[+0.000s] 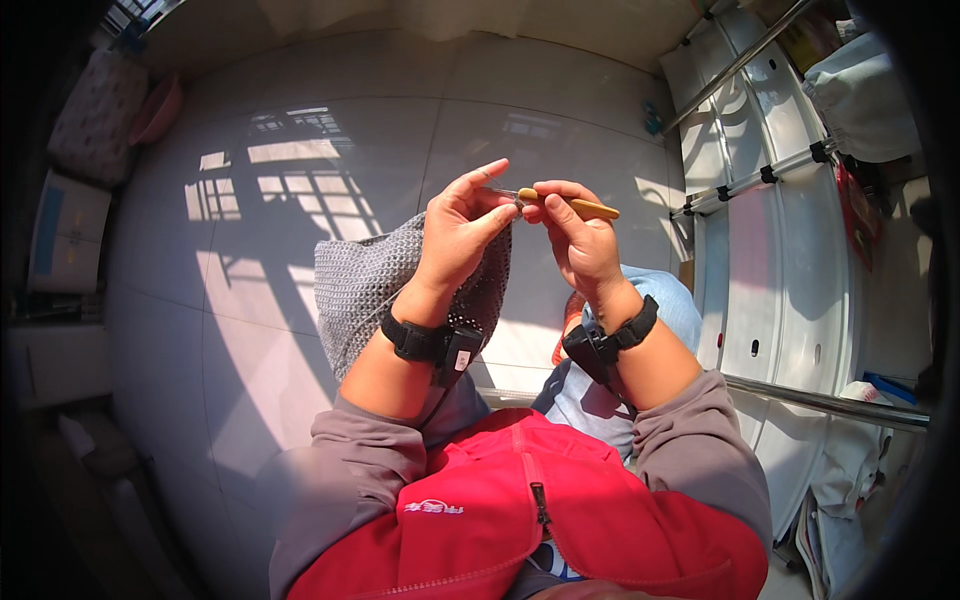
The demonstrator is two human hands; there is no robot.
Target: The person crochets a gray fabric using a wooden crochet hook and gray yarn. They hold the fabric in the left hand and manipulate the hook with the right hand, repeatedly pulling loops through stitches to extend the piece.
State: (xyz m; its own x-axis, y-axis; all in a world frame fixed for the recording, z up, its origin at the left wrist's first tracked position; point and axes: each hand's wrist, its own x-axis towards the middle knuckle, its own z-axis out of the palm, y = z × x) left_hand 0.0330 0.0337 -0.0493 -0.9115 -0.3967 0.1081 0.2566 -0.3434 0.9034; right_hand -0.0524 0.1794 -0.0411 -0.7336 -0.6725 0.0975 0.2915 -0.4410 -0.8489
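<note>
My right hand grips a crochet hook by its yellow handle. The thin metal shaft points left, towards my other hand, where it meets the edge of the work. Between the thumb and fingers of my left hand I pinch that edge, with the index finger raised and a thin strand of grey yarn running from it. Grey crocheted fabric hangs below the left hand and drapes over my left leg. My fingers hide part of the stitches at the hook's tip.
A metal rack with white panels stands along the right, with steel rails and folded cloth. At the far left are a pink basin and a white box. Sunlight patches the tiled floor.
</note>
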